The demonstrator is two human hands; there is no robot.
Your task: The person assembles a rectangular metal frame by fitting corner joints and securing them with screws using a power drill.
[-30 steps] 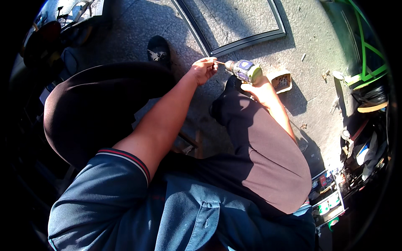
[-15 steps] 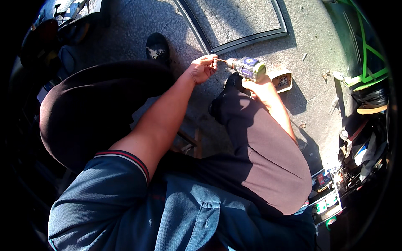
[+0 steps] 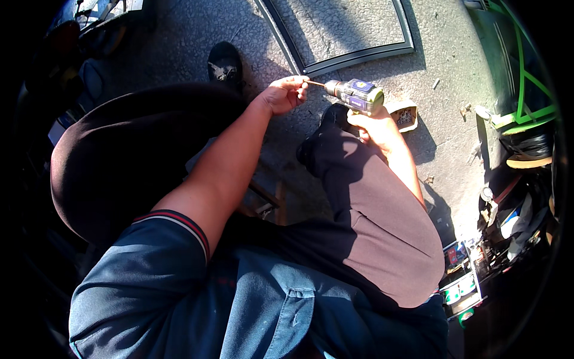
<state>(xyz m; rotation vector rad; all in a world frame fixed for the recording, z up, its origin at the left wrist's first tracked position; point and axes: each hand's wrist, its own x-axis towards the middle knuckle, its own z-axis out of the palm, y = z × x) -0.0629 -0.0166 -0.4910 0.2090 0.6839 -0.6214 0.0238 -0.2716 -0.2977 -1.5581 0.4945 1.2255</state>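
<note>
Drill (image 3: 357,93) eased R — more bit (image 3: 317,84) showing vs. a sec ago.
L hand (image 3: 284,96) pinched at bit tip, R hand (image 3: 378,128) gripping drill — tip prob. still hand-guided.

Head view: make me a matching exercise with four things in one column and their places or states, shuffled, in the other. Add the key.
Things:
1. Drill
2. Angular frame
3. Open box
4. Left hand

Places or states:
A. Tan, with small loose pieces inside
B. Fingers at the tip of the drill bit
C. Gripped in the right hand
D. Dark grey, running out of the picture's top edge

Pairs: 1-C, 2-D, 3-A, 4-B
</note>
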